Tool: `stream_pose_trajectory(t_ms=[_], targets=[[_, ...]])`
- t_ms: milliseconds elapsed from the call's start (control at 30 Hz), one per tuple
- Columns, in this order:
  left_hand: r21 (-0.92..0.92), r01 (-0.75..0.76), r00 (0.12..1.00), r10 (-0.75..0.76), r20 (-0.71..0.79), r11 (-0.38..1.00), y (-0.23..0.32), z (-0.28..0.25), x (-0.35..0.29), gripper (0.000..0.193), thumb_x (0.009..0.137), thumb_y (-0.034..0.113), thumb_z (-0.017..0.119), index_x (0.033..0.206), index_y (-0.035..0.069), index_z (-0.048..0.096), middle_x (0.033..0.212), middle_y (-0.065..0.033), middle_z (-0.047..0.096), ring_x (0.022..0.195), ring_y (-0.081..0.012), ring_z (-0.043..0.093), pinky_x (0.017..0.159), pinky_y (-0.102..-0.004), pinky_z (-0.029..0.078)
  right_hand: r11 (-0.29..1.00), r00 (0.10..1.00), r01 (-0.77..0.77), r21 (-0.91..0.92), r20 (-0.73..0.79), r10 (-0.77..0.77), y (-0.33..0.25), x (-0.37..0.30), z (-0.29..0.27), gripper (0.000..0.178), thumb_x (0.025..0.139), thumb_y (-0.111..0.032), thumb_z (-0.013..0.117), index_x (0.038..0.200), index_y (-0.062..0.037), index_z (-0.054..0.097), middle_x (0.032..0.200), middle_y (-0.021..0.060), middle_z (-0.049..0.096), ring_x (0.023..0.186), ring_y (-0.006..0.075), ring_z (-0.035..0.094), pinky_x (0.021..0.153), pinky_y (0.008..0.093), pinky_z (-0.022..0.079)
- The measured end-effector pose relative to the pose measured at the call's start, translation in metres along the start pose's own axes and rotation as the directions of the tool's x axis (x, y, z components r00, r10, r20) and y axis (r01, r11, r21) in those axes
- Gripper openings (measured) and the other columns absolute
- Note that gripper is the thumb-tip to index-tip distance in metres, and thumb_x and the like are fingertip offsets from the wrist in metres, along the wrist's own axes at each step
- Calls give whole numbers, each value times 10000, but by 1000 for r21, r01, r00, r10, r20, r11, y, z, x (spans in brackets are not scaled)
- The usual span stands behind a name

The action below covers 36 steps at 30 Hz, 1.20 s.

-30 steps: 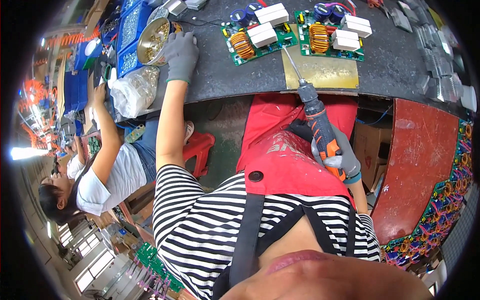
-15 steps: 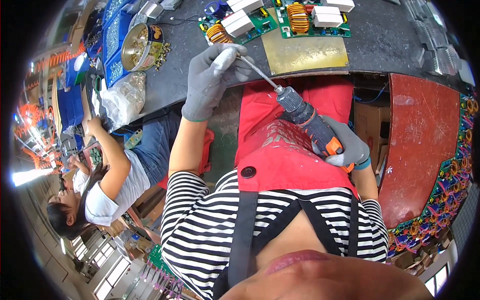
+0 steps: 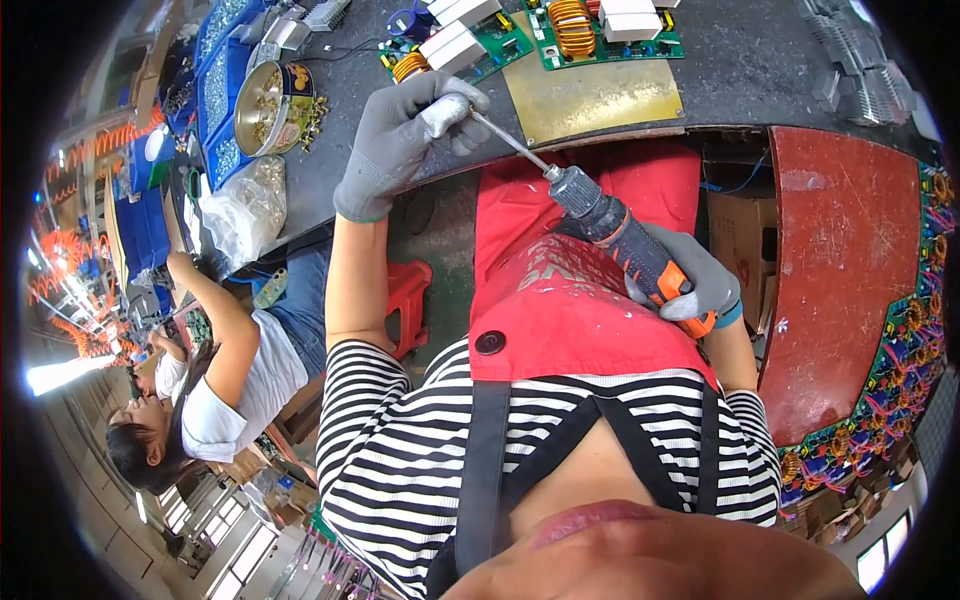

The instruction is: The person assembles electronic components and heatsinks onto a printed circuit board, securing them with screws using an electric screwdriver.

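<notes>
In my gloved right hand (image 3: pixel 690 280) is a black-and-orange cordless screwdriver (image 3: pixel 632 245), held over my red apron, its chuck toward the table. A long thin metal bit (image 3: pixel 512 136) sticks out of the chuck, slanting up to the left. My gloved left hand (image 3: pixel 405 140) is closed in a pinch at the far end of this bit, by the table's front edge. The fingers hide the tip, so I cannot tell whether a screw is there. Beyond my hands, two green circuit boards (image 3: pixel 610 50) (image 3: pixel 505 52) with copper coils and white blocks lie by a brass-coloured plate (image 3: pixel 590 100).
A round tin (image 3: pixel 285 125) of small brass-coloured parts stands at left, near blue bins (image 3: pixel 213 95) and a clear plastic bag (image 3: pixel 245 212). Metal heatsinks (image 3: pixel 868 85) lie at far right. A red board (image 3: pixel 845 280) is on my right; a co-worker (image 3: pixel 235 380) sits at left.
The view has shifted a little, so the table things sit slightly higher and further left. My left hand still pinches the bit's end, and my right hand keeps hold of the screwdriver.
</notes>
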<state>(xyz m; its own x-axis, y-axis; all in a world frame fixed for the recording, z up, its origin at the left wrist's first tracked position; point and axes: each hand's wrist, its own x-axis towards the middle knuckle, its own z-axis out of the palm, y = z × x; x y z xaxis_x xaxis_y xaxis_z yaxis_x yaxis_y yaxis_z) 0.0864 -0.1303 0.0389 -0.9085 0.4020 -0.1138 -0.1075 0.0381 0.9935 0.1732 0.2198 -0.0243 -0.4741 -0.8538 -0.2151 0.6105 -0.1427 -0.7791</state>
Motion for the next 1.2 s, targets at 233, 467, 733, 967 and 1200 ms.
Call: stream_pose_trajectory(t_ms=[233,467,733,967,1200], targets=[[79,62,998,-61,-23,995,2,8,11,206,959,124,541,1050,-32,641,844,-70,671,741,-85,628,650,-210,506,967,987,41,-253,-141,-79,3,-5,11,909,618,-129,755,1410,47,346,959,128,644,813,159,608,765,297,491],[103,95,995,-97,13,990,4,9,20,260,967,195,539,1046,-31,639,839,-68,668,715,-80,606,655,-215,500,843,946,-55,-536,-297,-127,0,-8,15,909,627,-146,744,1420,36,340,962,137,649,826,179,623,796,293,488],[24,68,997,-67,-34,997,-5,27,32,249,974,185,527,1033,-35,629,817,-62,661,711,-84,604,637,-218,490,994,986,70,-80,-144,-81,7,-11,5,907,628,-163,750,1413,43,347,910,107,644,792,159,613,781,297,490],[194,35,997,-21,-73,980,-17,31,46,209,981,184,533,1026,10,639,798,-22,648,706,-70,578,646,-219,469,938,936,-57,-342,-344,-69,8,-14,9,919,637,-152,758,1424,45,325,941,96,641,823,152,605,797,303,490],[604,-122,984,175,-30,788,-39,34,55,171,931,141,592,1001,11,679,868,-63,638,808,-127,567,740,-261,441,932,921,-78,-354,-383,-69,31,-15,-1,938,632,-169,766,1435,21,320,953,100,637,835,163,603,817,318,484]])
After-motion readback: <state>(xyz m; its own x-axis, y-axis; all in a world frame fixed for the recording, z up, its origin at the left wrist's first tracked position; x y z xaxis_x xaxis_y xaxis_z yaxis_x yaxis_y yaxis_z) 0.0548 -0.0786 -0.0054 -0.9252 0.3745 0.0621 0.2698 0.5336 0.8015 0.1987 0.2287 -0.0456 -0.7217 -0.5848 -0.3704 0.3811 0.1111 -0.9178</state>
